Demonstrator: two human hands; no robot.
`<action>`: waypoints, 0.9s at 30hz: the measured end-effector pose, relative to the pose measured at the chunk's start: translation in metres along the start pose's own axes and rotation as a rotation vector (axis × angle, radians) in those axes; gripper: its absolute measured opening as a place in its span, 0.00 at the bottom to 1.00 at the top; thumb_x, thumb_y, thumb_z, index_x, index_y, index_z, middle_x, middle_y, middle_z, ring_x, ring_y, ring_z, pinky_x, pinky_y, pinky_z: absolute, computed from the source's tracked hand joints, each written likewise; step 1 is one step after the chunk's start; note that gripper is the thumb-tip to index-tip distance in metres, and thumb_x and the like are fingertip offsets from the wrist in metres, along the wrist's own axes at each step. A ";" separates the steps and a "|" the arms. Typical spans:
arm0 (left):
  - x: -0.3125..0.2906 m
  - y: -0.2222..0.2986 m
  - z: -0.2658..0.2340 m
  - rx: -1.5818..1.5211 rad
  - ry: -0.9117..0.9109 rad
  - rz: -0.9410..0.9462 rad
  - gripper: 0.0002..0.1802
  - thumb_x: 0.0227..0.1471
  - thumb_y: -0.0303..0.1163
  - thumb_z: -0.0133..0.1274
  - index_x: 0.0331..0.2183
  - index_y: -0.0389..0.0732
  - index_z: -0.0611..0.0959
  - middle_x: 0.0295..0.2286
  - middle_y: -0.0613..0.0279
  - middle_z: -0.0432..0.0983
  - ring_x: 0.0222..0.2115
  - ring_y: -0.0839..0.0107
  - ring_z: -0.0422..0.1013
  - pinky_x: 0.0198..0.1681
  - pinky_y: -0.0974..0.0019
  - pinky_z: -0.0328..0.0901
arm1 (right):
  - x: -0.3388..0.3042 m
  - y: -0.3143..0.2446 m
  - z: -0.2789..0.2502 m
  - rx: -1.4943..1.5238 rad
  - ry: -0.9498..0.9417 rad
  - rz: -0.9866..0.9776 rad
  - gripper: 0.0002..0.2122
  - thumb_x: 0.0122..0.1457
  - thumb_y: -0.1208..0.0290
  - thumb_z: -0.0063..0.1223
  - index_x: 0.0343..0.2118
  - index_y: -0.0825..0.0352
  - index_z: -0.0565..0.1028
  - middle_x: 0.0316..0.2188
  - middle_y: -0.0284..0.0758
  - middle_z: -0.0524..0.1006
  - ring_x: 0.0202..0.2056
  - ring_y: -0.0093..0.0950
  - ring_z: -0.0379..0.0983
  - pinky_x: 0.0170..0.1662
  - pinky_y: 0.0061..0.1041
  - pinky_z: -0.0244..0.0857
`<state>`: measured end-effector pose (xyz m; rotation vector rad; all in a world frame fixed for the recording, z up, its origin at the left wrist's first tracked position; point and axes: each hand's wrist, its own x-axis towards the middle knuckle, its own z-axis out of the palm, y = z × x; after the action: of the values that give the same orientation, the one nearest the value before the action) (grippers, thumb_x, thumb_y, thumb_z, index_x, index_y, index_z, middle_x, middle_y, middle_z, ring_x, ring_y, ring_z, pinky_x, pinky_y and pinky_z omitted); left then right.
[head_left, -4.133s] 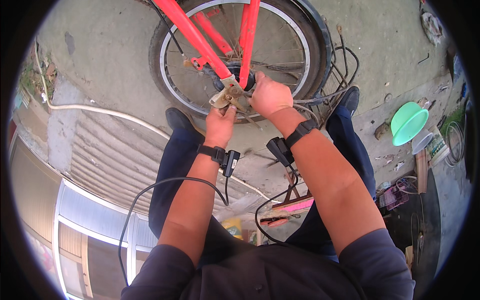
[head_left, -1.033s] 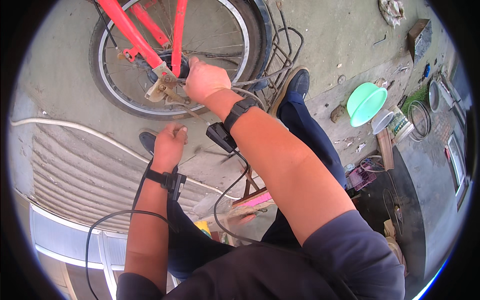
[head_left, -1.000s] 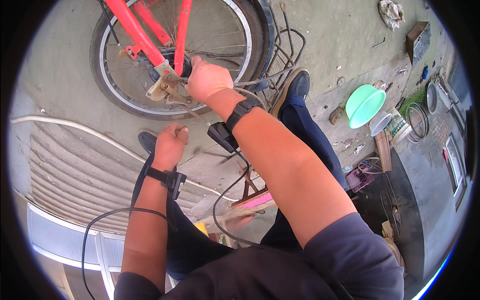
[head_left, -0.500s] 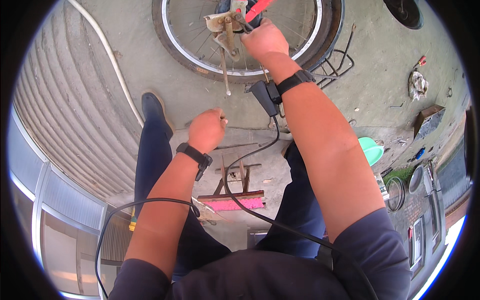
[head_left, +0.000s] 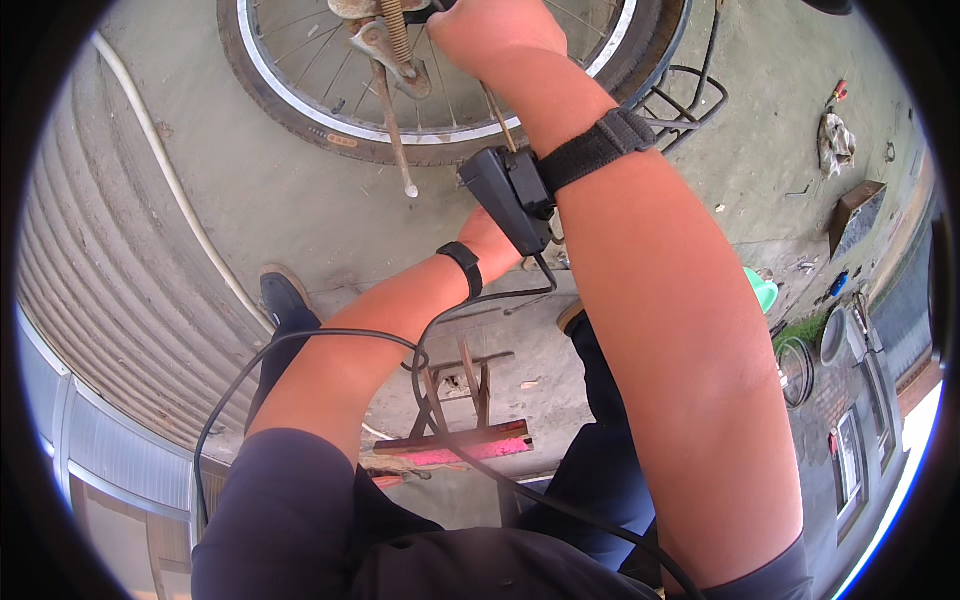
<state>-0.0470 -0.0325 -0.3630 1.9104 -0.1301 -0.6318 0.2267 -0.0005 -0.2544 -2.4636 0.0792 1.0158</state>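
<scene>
A bicycle wheel [head_left: 283,103] with a pale rim and dark tyre lies at the top of the view. Over its hub area sit a rusty metal bracket, a coil spring [head_left: 395,28] and a stand leg [head_left: 392,125]. My right hand [head_left: 497,35] is closed by the spring, at a dark part or tool that I cannot make out; its fingers are partly out of sight. My left hand [head_left: 490,240] reaches below the wheel, under my right wrist. A black device [head_left: 505,195] strapped to that wrist hides the left fingers.
A black cable [head_left: 440,420] loops across both arms. Between my legs stands a frame with a pink-topped board [head_left: 465,450]. A bent metal rack [head_left: 690,105] is right of the wheel. Farther right lie a crumpled cloth [head_left: 836,145] and a metal box [head_left: 855,220]. A pale hose [head_left: 150,130] runs along the left.
The view has shifted, and the wheel sits higher and further left. My left hand has moved right, under my right wrist. The red part near my right hand is out of view.
</scene>
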 end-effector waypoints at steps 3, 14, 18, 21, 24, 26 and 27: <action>0.015 -0.009 -0.001 -0.008 -0.100 0.007 0.11 0.50 0.26 0.53 0.38 0.40 0.82 0.38 0.57 0.77 0.42 0.56 0.74 0.43 0.52 0.70 | 0.000 -0.003 -0.002 0.058 -0.004 0.040 0.18 0.59 0.60 0.51 0.42 0.69 0.82 0.42 0.53 0.82 0.48 0.49 0.79 0.52 0.44 0.72; -0.009 -0.029 -0.057 0.275 -0.311 -0.172 0.10 0.51 0.25 0.53 0.38 0.39 0.80 0.37 0.52 0.76 0.42 0.53 0.74 0.44 0.52 0.71 | -0.009 -0.001 -0.012 0.090 -0.033 0.025 0.19 0.59 0.58 0.52 0.43 0.69 0.81 0.43 0.53 0.82 0.48 0.49 0.79 0.52 0.45 0.72; -0.059 -0.034 -0.083 0.332 -0.331 -0.282 0.10 0.52 0.24 0.53 0.39 0.39 0.80 0.37 0.50 0.76 0.42 0.51 0.75 0.44 0.51 0.71 | -0.002 -0.002 -0.001 0.017 0.024 0.011 0.20 0.57 0.57 0.54 0.43 0.70 0.81 0.41 0.54 0.82 0.47 0.50 0.79 0.52 0.45 0.72; -0.095 -0.038 -0.101 0.149 -0.165 -0.404 0.09 0.54 0.24 0.54 0.39 0.39 0.80 0.38 0.48 0.77 0.41 0.48 0.75 0.45 0.51 0.70 | 0.005 -0.001 0.006 -0.065 0.056 0.025 0.20 0.55 0.58 0.56 0.43 0.71 0.80 0.40 0.55 0.81 0.46 0.51 0.79 0.51 0.45 0.72; -0.121 -0.044 -0.122 0.027 -0.011 -0.550 0.08 0.55 0.24 0.53 0.39 0.38 0.81 0.38 0.48 0.79 0.41 0.47 0.75 0.45 0.51 0.70 | 0.007 0.003 0.011 -0.061 0.076 -0.005 0.20 0.55 0.58 0.56 0.43 0.70 0.79 0.40 0.55 0.81 0.45 0.52 0.79 0.50 0.46 0.72; -0.130 -0.048 -0.139 0.001 0.071 -0.620 0.08 0.56 0.24 0.53 0.39 0.38 0.82 0.37 0.48 0.80 0.40 0.46 0.76 0.44 0.51 0.70 | 0.009 0.005 0.012 -0.055 0.078 0.010 0.19 0.55 0.58 0.57 0.43 0.68 0.80 0.39 0.55 0.81 0.45 0.52 0.79 0.50 0.46 0.72; -0.134 -0.048 -0.147 -0.011 0.109 -0.650 0.08 0.55 0.25 0.54 0.39 0.38 0.82 0.37 0.47 0.80 0.39 0.46 0.76 0.44 0.51 0.70 | 0.009 0.007 0.012 -0.052 0.079 0.018 0.19 0.54 0.58 0.57 0.43 0.67 0.80 0.39 0.55 0.81 0.45 0.51 0.79 0.49 0.46 0.72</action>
<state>-0.1000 0.1594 -0.3133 1.9662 0.5844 -0.9455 0.2236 0.0001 -0.2710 -2.5549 0.1023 0.9387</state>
